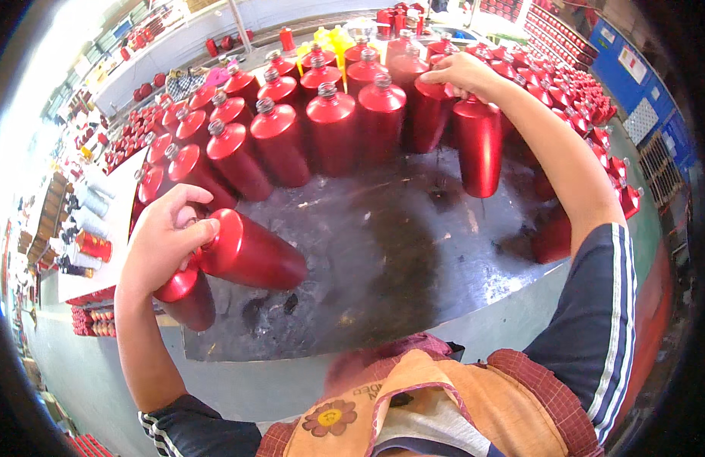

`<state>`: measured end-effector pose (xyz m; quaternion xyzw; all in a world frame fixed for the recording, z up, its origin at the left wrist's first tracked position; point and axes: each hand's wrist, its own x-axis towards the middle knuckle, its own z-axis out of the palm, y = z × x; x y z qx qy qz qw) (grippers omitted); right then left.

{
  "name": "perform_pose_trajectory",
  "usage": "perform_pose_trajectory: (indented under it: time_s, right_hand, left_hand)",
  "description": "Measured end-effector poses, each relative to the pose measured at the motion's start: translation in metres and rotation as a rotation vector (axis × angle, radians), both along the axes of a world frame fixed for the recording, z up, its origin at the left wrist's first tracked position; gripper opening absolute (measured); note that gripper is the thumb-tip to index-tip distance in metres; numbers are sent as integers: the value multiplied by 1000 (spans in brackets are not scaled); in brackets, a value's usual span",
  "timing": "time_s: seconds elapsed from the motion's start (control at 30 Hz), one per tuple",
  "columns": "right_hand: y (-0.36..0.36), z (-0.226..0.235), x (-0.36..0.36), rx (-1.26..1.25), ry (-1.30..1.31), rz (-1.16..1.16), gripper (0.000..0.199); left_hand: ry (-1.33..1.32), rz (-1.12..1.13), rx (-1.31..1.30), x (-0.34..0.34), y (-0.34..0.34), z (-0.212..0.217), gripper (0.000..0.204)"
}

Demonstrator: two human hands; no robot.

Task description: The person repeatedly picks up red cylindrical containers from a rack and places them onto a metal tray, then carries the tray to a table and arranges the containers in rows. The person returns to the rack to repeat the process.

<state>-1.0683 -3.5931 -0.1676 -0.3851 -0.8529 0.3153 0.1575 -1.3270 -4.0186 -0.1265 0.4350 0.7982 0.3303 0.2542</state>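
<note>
My left hand (163,238) is closed round the neck of a shiny red metal bottle (257,253) at the left of the dark table. That bottle tilts, its base toward the middle. Just beneath the same hand is a second red bottle (191,298); whether my fingers also grip it I cannot tell. Farther off on the right, my right hand (473,78) pinches the top of another red bottle (479,152), its neck hidden by my fingers. Beside it stands a red bottle (429,114) in a curved row of similar bottles (333,126) with silvery threaded necks.
The dark, scuffed tabletop (360,251) lies between my arms. Many more red bottles (554,91) crowd the far right. Yellow pieces (331,39) show behind the row. At the left is a white surface with spools (93,221). A blue cabinet (634,72) stands at right.
</note>
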Motion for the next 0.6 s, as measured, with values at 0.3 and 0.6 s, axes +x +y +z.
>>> perform_pose_trajectory:
  time_s: [0.3,0.6]
  right_hand:
    - [-162,35,-57,-62,364,212,38]
    - [-242,-5,-208,-170,590,315,24]
  left_hand:
    - [162,76,63,-71,-46,-37,23]
    - [363,-4,54,-122,-8,-48,24]
